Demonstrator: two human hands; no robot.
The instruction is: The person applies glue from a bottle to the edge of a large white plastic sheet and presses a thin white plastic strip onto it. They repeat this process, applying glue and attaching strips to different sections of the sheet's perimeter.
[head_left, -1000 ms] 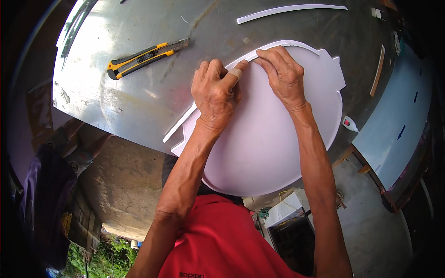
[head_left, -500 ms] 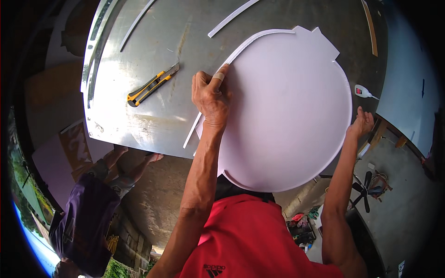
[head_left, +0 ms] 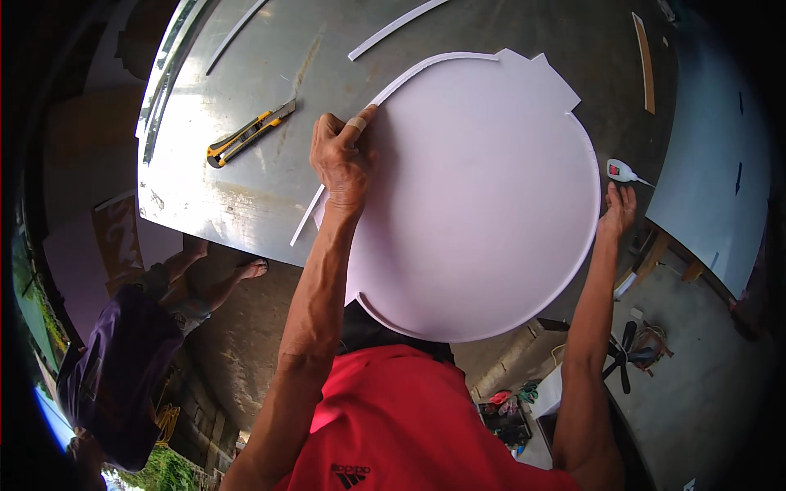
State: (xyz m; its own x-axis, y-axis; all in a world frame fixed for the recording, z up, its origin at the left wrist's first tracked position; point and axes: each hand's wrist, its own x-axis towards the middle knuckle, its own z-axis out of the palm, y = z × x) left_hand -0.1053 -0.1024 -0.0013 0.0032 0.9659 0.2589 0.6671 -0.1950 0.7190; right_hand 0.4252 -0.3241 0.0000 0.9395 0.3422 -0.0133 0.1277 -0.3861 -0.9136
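Note:
A large pale lilac disc with a notched tab at its far edge lies partly over the table's near edge. A thin white strip runs along its far-left rim, and its loose end sticks out below my left hand. That hand is closed, pinching the strip against the rim; a beige bandage wraps one finger. Past the disc's right edge, my right hand is open, fingers apart and holding nothing. Its fingertips are just short of a small white glue bottle with a thin nozzle, lying on the table.
A yellow-and-black utility knife lies left of the disc on the metal-topped table. Loose white strips and a brown strip lie farther back. Another person is at lower left. A black fan blade is at lower right.
My right hand has come closer to the glue bottle. My left hand keeps its pinch on the strip. The whole view has shifted slightly.

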